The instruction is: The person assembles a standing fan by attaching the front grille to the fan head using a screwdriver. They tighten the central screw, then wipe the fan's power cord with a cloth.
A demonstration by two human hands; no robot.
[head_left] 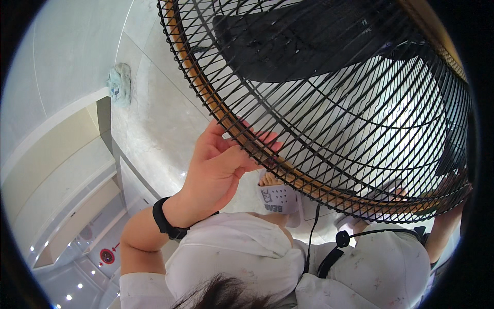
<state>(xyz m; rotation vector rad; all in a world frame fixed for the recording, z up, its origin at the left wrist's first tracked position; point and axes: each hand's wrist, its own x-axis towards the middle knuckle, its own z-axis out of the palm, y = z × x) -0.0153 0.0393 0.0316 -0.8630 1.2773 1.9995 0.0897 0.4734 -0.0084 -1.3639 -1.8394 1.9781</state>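
A large fan [288, 172] with a black wire guard and a brown rim fills the upper right. Dark, broad blades [298, 44] show through its wires. My left hand [218, 165] closes round the lower left part of the rim, thumb on the near side and fingertips showing through the wires. A black band [163, 219] circles that wrist. At the far right edge, my right hand [457, 191] is in shadow against the guard's side and appears to grip it; most of its fingers are hidden.
Below the fan, my feet stand in light clogs [278, 198] on a pale tiled floor [152, 123]. A bluish cloth bundle [119, 85] lies at the upper left, near a white ledge. Black cords with a round toggle [342, 238] hang across my light clothing.
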